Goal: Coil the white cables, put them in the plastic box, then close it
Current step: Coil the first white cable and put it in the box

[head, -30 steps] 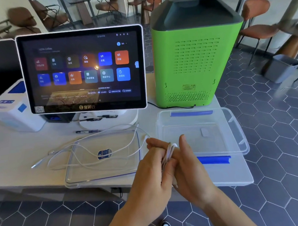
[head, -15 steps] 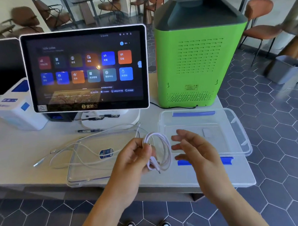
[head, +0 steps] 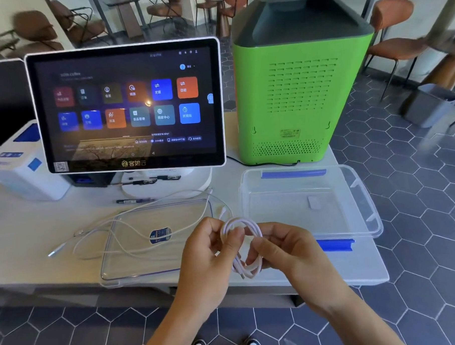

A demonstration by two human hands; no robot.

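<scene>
A coiled white cable (head: 245, 227) hangs between both hands above the table's front edge. My left hand (head: 207, 254) pinches the coil's top-left side. My right hand (head: 282, 250) grips its right side, fingers curled round the loops. The cable's plug end dangles below. More loose white cables (head: 124, 229) sprawl across the clear box lid (head: 136, 265), which lies flat on the table to the left. The clear plastic box (head: 363, 200) with blue clips stands open to the right, with no cable in it.
A touchscreen terminal (head: 125, 106) stands behind the lid, a green machine (head: 296, 91) behind the box. A white printer (head: 17, 168) sits far left. A pen (head: 133, 201) lies near the terminal's base. Chairs and a grey bin stand on the tiled floor beyond.
The hands parted after winding; my left hand lifted the coil, and my right hand has now come back and taken hold of its right side.
</scene>
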